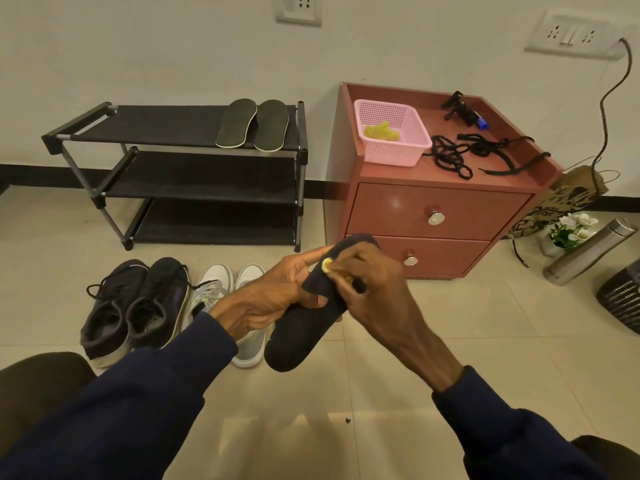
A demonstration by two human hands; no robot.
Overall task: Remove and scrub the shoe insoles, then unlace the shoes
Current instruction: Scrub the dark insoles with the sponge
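Dark blue sleeves reach in from the bottom corners and meet in front of the red cabinet, below its lower drawer. In the one head view, the left hand is curled round the middle of a black insole, thumb lying across its upper face and fingers wrapped behind. It holds the insole in the air, tilted, with one end toward the cabinet and the other toward the camera. The right hand has its fingers bunched on a small yellow scrubber, pressing it against the end of the insole nearer the cabinet. On the floor left of the cabinet stand a pair of dark shoes with laces in them and, just beside them on the cabinet side, a pair of white shoes partly hidden by the left arm. Farther back, left of the cabinet against the wall, a black shoe rack carries two insoles side by side on its top shelf. On the cabinet's top surface sit a pink basket holding something yellow and, right of it, loose black laces. Right of the cabinet are a paper bag, white flowers and a steel bottle.
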